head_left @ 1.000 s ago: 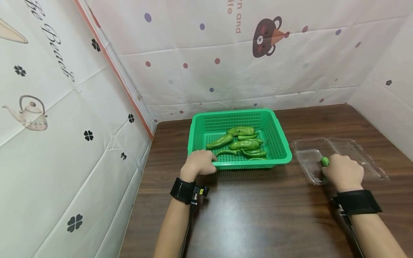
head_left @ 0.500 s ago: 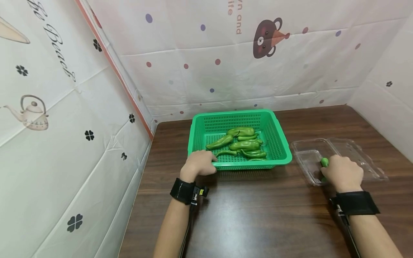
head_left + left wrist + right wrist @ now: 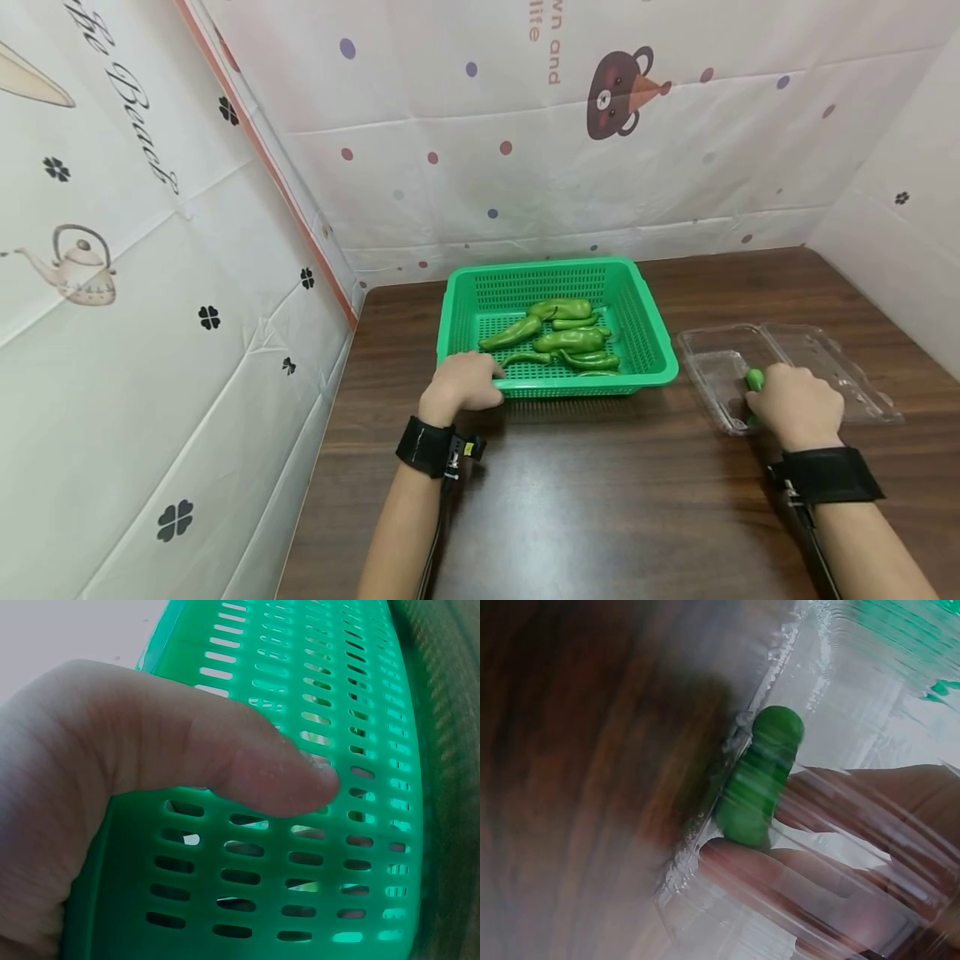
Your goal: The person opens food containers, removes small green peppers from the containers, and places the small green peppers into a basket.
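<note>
My left hand [image 3: 463, 385] grips the front-left rim of a green plastic basket [image 3: 585, 385]. In the left wrist view the thumb [image 3: 255, 765] presses on the basket's slotted outer wall, while the other fingers are hidden. Several green peppers [image 3: 572, 340] lie in the basket. Over to the right, my right hand [image 3: 801, 407] reaches into an opened clear plastic clamshell box [image 3: 712, 360] and holds a small green pepper [image 3: 756, 784] between thumb and fingers. The right wrist view looks at this pepper through the box's clear wall; one rounded end points away from the hand.
The box's clear lid [image 3: 813, 342] lies folded out to the right on the brown wooden table [image 3: 570, 500]. Printed white sheets hang behind the table and at both sides. A black strap with a cable sits on each wrist.
The head view has shifted slightly. Both hands keep their places, the left at the basket rim and the right on the pepper in the box.
</note>
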A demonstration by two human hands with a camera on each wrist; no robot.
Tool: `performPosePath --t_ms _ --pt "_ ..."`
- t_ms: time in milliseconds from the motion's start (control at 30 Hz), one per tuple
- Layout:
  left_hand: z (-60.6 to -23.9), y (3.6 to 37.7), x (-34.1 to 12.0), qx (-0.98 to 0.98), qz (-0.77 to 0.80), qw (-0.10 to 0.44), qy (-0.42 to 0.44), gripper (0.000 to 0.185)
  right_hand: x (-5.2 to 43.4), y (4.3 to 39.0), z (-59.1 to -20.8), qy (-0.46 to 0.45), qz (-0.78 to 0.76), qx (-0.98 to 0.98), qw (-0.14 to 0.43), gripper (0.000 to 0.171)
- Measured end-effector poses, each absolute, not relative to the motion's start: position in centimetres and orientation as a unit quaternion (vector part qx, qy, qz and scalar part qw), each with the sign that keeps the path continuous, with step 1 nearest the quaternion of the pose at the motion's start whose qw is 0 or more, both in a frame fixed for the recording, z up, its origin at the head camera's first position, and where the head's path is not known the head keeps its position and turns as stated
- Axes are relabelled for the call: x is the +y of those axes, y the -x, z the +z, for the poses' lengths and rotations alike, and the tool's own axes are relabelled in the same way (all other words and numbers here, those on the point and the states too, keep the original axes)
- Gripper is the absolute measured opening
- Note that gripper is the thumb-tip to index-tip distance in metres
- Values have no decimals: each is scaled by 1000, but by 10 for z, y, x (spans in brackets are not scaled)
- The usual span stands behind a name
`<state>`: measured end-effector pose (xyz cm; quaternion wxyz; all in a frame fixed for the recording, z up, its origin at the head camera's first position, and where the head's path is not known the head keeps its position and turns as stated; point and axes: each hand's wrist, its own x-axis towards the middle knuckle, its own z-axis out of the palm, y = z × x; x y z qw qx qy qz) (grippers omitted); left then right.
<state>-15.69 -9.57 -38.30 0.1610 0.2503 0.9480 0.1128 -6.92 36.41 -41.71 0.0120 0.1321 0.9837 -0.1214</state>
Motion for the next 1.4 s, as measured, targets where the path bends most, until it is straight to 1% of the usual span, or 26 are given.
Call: performPosePath --t_ms 400,933,1167,1400 --pt "-382 156 -96 950 105 158 -247 52 364 66 -417 -121 -124 985 0 37" --pt "-381 157 -95 950 105 161 -246 52 362 65 -415 -122 -125 985 -9 36" --pt "-380 157 -96 949 108 162 -247 53 358 66 -406 -105 -122 986 -37 34" --pt "-378 156 -95 948 108 163 -250 52 354 69 -398 -104 -116 987 -49 32"
